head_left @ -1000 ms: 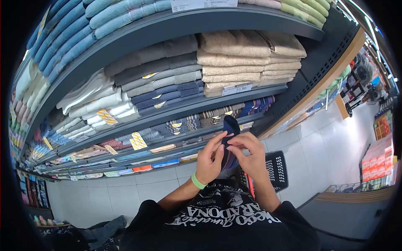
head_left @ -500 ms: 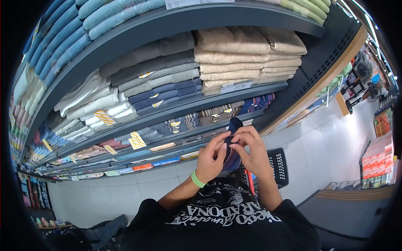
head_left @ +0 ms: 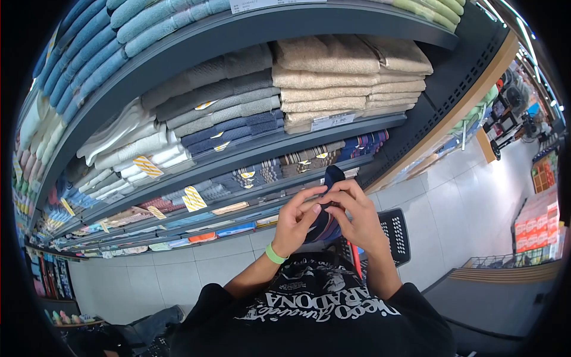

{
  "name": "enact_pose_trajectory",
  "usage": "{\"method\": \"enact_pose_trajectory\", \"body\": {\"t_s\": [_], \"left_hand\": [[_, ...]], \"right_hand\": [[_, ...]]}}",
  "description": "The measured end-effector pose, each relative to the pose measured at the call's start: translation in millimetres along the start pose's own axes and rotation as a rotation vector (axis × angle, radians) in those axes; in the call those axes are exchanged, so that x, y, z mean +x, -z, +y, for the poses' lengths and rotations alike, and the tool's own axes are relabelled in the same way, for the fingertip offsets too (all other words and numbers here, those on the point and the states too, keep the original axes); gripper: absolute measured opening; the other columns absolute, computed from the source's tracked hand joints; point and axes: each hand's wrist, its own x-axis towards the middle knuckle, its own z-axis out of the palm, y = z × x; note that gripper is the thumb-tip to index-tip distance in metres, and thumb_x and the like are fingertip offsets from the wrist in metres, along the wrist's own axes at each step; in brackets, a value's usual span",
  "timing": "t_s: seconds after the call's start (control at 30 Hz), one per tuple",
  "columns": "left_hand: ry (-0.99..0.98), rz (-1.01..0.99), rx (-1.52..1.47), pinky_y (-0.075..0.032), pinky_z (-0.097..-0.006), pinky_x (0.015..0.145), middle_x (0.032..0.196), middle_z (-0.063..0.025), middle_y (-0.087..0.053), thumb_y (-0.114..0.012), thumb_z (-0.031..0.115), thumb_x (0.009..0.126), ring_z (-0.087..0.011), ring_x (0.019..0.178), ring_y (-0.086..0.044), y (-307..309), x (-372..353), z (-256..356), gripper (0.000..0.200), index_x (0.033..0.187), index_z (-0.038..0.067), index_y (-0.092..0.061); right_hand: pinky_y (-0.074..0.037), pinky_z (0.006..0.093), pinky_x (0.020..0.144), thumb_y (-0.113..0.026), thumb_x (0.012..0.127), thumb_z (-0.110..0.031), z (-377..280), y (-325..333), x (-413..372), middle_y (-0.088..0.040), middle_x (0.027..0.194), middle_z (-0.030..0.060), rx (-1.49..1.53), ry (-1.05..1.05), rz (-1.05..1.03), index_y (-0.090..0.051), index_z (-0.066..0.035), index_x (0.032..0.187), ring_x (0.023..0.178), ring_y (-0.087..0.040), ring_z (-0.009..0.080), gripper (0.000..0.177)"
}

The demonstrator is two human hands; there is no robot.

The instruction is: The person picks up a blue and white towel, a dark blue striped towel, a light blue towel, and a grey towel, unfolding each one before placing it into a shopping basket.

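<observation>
Nearest you is your black T-shirt with white lettering (head_left: 321, 333). Above it, your left hand (head_left: 295, 219), with a bright green band (head_left: 276, 254) around the wrist, meets your right hand (head_left: 357, 217). Each grip is closed to a pinch, thumbs and fingertips nearly together, on a soft dark navy cloth (head_left: 334, 174); its top end pokes up beyond your fingers, and striped folds hang below them. A slim red strip (head_left: 355, 260) shows just beside your right forearm. Lower down, past that arm, is a black perforated plastic basket (head_left: 394, 235). Pale grey floor tiles (head_left: 434, 202) lie beneath. Beyond your hands stand dark grey shelves (head_left: 351, 132) carrying folded beige towels (head_left: 327, 71), with folded navy towels (head_left: 235, 132) to their left and folded blue towels (head_left: 160, 24) higher up.
</observation>
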Motion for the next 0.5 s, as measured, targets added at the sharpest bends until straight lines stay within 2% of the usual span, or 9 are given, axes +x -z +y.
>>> {"method": "enact_pose_trajectory", "body": {"t_s": [0.13,0.2,0.23,0.3,0.43,0.5], "left_hand": [[0.006,0.002,-0.010,-0.031,-0.0142,0.057,0.098,-0.0012,-0.069,-0.055,0.010,0.098,0.0028,0.066,-0.040,3.4,0.1,-12.1,0.035,0.132,0.003,-0.051],[0.036,0.017,-0.032,-0.032,-0.0149,0.057,0.099,-0.0015,-0.069,-0.056,0.010,0.098,0.0023,0.065,-0.038,2.9,-0.5,-13.6,0.033,0.130,0.002,-0.053],[0.036,0.017,-0.031,-0.032,-0.0149,0.057,0.099,-0.0015,-0.069,-0.056,0.010,0.098,0.0023,0.065,-0.038,3.2,-0.8,-13.3,0.033,0.130,0.002,-0.053],[0.072,-0.022,-0.021,-0.038,-0.0154,0.061,0.099,-0.0018,-0.069,-0.056,0.010,0.098,0.0011,0.069,-0.047,3.4,-1.2,-12.1,0.034,0.130,0.002,-0.052],[0.050,0.053,-0.098,-0.036,-0.0143,0.061,0.100,-0.0027,-0.069,-0.058,0.008,0.096,0.0021,0.072,-0.048,-5.7,5.0,-3.5,0.030,0.125,0.000,-0.056],[0.070,0.045,-0.078,-0.037,-0.0140,0.062,0.096,-0.0018,-0.068,-0.060,0.008,0.095,0.0015,0.074,-0.051,-1.5,6.6,-10.1,0.021,0.114,-0.002,-0.062]], "right_hand": [[-0.049,0.0314,0.067,-0.067,0.078,0.004,-3.5,4.4,-0.3,-0.055,0.104,0.0091,-0.031,-0.034,-0.049,-0.065,-0.004,0.101,0.082,-0.061,0.0227,0.024],[-0.051,0.0387,0.074,-0.066,0.081,0.000,-5.1,9.9,0.3,-0.055,0.107,0.0112,-0.008,-0.043,-0.141,-0.061,-0.005,0.103,0.089,-0.061,0.0330,0.023],[-0.051,0.0387,0.074,-0.066,0.081,0.000,-3.8,11.5,0.2,-0.055,0.107,0.0112,-0.008,-0.043,-0.141,-0.061,-0.005,0.103,0.089,-0.061,0.0330,0.023],[-0.050,0.0390,0.074,-0.066,0.081,0.001,-0.9,13.5,-0.5,-0.054,0.107,0.0110,-0.004,-0.045,-0.161,-0.061,-0.005,0.103,0.089,-0.060,0.0328,0.024],[-0.050,0.0385,0.074,-0.066,0.080,0.001,2.9,8.9,-4.2,-0.054,0.107,0.0115,-0.015,-0.024,-0.087,-0.060,-0.005,0.104,0.088,-0.060,0.0327,0.025],[-0.050,0.0377,0.073,-0.066,0.080,0.002,4.7,6.8,-5.6,-0.053,0.107,0.0121,0.013,-0.025,-0.028,-0.060,-0.004,0.104,0.087,-0.060,0.0317,0.025]]}}
